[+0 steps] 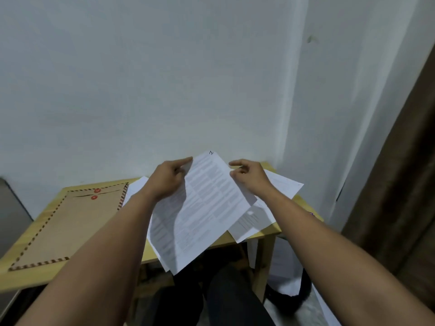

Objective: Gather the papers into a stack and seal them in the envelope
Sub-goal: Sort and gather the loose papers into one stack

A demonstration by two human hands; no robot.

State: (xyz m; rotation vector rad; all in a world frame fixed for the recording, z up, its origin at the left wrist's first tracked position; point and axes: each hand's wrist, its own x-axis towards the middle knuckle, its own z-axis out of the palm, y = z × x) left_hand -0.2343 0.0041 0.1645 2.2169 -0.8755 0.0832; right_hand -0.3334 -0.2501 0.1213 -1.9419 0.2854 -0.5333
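Printed sheets held over a small pale wooden tabletop (58,209) set against a white wall (141,78)

The kraft envelope (70,222), flat with a striped border and two red button ties, lies left of the printed papers (204,208); the left hand (168,177) pinches the top sheet's upper left edge, the right hand (247,176) is loosely curled at its right edge, grip unclear. More white sheets (282,187) fan out rightward beneath, overhanging the tabletop's front and right edges; a brown curtain (400,184) hangs far right
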